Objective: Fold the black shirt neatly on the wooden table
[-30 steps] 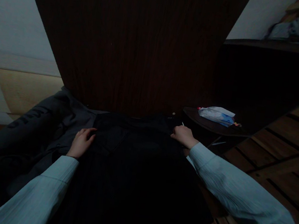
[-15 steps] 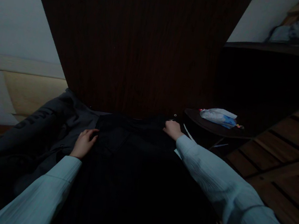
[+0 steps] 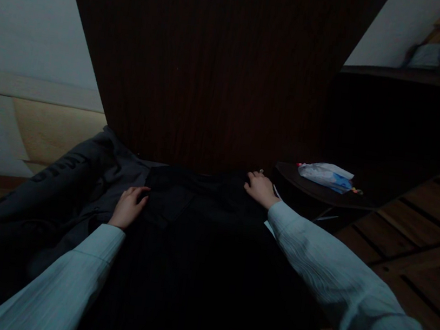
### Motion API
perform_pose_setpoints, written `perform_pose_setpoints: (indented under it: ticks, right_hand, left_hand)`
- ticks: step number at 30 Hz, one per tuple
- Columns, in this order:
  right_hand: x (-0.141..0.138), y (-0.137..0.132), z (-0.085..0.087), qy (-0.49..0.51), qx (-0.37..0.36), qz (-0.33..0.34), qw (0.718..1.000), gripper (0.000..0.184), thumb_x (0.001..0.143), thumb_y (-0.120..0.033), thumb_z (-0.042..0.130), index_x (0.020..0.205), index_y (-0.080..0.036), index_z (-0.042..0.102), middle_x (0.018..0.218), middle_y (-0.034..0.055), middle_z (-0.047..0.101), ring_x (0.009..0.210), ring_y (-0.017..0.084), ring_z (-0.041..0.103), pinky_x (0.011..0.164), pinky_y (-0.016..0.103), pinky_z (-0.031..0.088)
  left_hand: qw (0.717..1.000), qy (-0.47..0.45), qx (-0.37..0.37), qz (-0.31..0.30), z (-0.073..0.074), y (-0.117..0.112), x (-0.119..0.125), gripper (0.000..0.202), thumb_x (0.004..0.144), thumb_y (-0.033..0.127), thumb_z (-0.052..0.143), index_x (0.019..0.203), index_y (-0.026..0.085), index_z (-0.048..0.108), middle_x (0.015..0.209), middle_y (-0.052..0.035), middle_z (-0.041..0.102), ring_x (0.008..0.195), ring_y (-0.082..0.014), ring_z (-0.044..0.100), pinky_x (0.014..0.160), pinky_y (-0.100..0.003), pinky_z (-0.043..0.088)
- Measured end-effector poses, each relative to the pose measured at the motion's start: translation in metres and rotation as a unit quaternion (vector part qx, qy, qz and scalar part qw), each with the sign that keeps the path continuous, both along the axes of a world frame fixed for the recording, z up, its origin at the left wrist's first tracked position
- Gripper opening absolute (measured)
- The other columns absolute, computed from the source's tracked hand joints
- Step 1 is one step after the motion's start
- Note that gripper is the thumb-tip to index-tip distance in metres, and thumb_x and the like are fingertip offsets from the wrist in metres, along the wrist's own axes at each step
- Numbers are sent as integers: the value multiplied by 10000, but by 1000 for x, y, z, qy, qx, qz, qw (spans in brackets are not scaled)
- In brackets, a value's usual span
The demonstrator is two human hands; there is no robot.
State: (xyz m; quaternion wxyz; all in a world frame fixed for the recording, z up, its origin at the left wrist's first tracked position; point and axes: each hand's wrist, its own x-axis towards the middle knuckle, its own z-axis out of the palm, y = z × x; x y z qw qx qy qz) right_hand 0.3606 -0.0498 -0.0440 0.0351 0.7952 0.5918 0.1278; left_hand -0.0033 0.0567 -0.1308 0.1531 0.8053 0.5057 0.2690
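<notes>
A black garment (image 3: 193, 238) was spread flat across the middle, under both hands, its far edge close against a dark wooden panel (image 3: 213, 66). A grey garment (image 3: 43, 200) lay bunched just beside it on the left. The left hand (image 3: 129, 207) was laid flat, fingers loose, on the black garment's left edge; the right hand (image 3: 260, 188) was pressed on its far right corner, whether anything was pinched could not be told. A small dark table (image 3: 315, 186) stood near the right hand, a plastic bag (image 3: 327, 176) on it. Slatted wooden flooring (image 3: 420, 226) lay open to the right.
</notes>
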Motion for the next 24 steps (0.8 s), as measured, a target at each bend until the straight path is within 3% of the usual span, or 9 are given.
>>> perform_pose_setpoints:
  ticks: [4,6,9,12,15,18,20,24]
  right_hand:
    - [-2,-19,-31,42,-3,159,986,456,868,-364,368,1237,-112,460,1302,128,446,1198,226,410,989,359,339]
    - [0,-29,-45,53,-29,204,977,474,881,-397,334,1273,-147,428,1362,109,376,1261,230,331,1022,402,290]
    - [2,-32,-50,70,-69,206,974,475,889,-399,320,1289,-161,415,1383,109,342,1289,238,281,1037,432,254]
    - [-5,-22,-35,93,-122,165,974,504,847,-408,425,1263,-125,447,1357,137,375,1260,259,331,1024,407,286]
    - [-27,-5,-17,131,-119,146,973,479,822,-386,474,1199,-91,504,1263,150,485,1171,251,447,980,357,352]
    - [-64,9,-12,179,-86,186,962,438,840,-371,443,1183,-109,514,1193,126,549,1098,219,512,947,324,385]
    - [-90,14,-19,202,-76,249,944,446,849,-372,434,1218,-127,484,1226,112,527,1128,203,489,964,315,370]
    - [-128,19,-49,206,-69,363,906,504,871,-420,382,1313,-178,374,1395,91,325,1289,213,284,1048,384,253]
  left_hand:
    - [1000,8,-2,1,2,-1,1,396,744,297,402,1064,140,575,999,-111,555,922,-243,509,884,-384,395]
    - [1000,8,-7,5,3,-2,1,397,745,297,402,1068,139,571,1007,-112,552,918,-240,510,882,-380,396]
    - [1000,7,-12,7,3,-3,1,405,750,297,402,1089,138,556,1012,-108,550,904,-231,511,880,-373,398]
    - [1000,7,-8,9,1,-2,0,395,752,303,408,1088,154,553,1004,-94,552,895,-225,510,879,-370,397]
    - [1000,5,-3,12,1,-1,0,379,749,304,418,1076,171,557,991,-81,556,904,-224,509,876,-368,399]
    - [1000,3,-12,9,2,-3,0,388,746,299,421,1082,157,553,1001,-89,553,916,-228,511,874,-368,402]
    - [1000,-1,-16,8,3,-4,1,391,746,300,423,1082,149,552,1004,-95,554,932,-234,511,873,-372,403]
    - [1000,-20,-7,7,4,-6,1,365,740,302,445,1063,171,556,992,-81,562,943,-233,512,871,-377,409]
